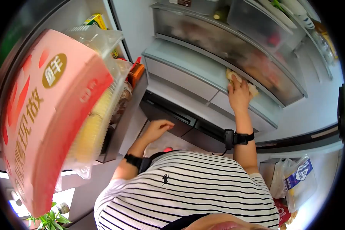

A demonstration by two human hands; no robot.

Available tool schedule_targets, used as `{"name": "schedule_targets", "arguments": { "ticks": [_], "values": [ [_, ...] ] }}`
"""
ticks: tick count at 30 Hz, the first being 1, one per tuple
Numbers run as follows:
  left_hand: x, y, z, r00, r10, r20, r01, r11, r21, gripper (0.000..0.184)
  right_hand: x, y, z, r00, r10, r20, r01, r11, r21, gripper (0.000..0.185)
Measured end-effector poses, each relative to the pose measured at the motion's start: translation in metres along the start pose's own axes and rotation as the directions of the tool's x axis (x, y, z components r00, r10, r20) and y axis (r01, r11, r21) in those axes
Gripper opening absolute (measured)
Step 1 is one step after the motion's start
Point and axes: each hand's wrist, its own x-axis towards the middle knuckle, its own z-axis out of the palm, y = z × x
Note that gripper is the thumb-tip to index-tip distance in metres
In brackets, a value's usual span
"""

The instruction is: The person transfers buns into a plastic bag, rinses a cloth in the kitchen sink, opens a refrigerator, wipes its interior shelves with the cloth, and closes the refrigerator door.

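Inside an open refrigerator, my right hand (239, 92) reaches forward and presses a pale yellow cloth (253, 90) onto a glass shelf (188, 57). The cloth bunches out around my fingers, just below a frosted drawer (226, 42). My left hand (158, 129) hangs in front of my body with its fingers curled together, and I see nothing in it. It is nearest to the dark lower drawer front (172, 115). Both wrists wear black straps, and a small dark device sits at the right one.
At left, the open door's bins hold a large pink box (53, 103), a clear plastic container (97, 126) with yellow contents and an orange package (136, 73). The right door holds a clear container with a blue label (299, 174). White drawers (180, 74) lie below the shelf.
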Motion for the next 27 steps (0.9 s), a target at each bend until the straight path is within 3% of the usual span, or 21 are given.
{"name": "schedule_targets", "arguments": {
  "ticks": [1,4,10,13,14,15,16,17,19,22,26,27],
  "values": [
    [-0.02,-0.008,-0.004,0.997,-0.062,-0.047,0.058,0.995,-0.081,0.023,0.009,-0.018,0.002,0.999,-0.009,0.043,0.008,1.0,0.028,0.048],
    [-0.057,-0.038,-0.018,0.987,-0.138,-0.08,0.145,0.985,0.091,0.025,0.031,-0.076,0.02,0.991,-0.087,0.106,0.082,0.995,0.05,0.05],
    [-0.125,-0.074,-0.025,0.955,-0.285,-0.088,0.295,0.946,0.136,0.025,0.073,-0.18,0.054,0.971,-0.209,0.113,0.203,0.977,0.057,0.046],
    [-0.162,-0.108,-0.019,0.943,-0.312,-0.118,0.312,0.95,-0.015,0.027,0.094,-0.23,0.091,0.956,-0.251,0.153,0.241,0.967,0.079,0.038],
    [-0.173,-0.114,-0.019,0.938,-0.333,-0.096,0.329,0.943,-0.057,0.029,0.094,-0.248,0.107,0.959,-0.272,0.082,0.253,0.949,0.188,0.036],
    [-0.18,-0.118,-0.017,0.929,-0.359,-0.095,0.364,0.93,0.047,0.03,0.1,-0.261,0.116,0.961,-0.277,0.001,0.266,0.921,0.284,0.034],
    [-0.19,-0.121,-0.017,0.919,-0.383,-0.099,0.394,0.906,0.156,0.032,0.102,-0.276,0.107,0.967,-0.251,0.043,0.23,0.932,0.28,0.033],
    [-0.201,-0.135,-0.019,0.91,-0.41,-0.067,0.415,0.904,0.104,0.033,0.104,-0.288,0.098,0.97,-0.231,0.08,0.2,0.939,0.281,0.032],
    [-0.203,-0.148,-0.026,0.885,-0.464,-0.027,0.465,0.885,0.034,0.034,0.109,-0.295,0.096,0.961,-0.244,0.13,0.146,0.845,0.514,0.024],
    [-0.202,-0.149,-0.03,0.841,-0.54,0.022,0.535,0.838,0.11,0.035,0.095,-0.275,0.082,0.892,-0.45,0.041,0.313,0.68,0.663,0.017],
    [-0.193,-0.142,-0.036,0.813,-0.575,0.094,0.547,0.809,0.216,0.036,0.047,-0.212,0.042,0.89,-0.456,-0.012,0.38,0.727,0.571,0.017],
    [-0.188,-0.14,-0.038,0.81,-0.576,0.112,0.54,0.807,0.24,0.037,0.032,-0.185,0.044,0.915,-0.397,-0.072,0.365,0.739,0.566,0.024]
  ]
}}
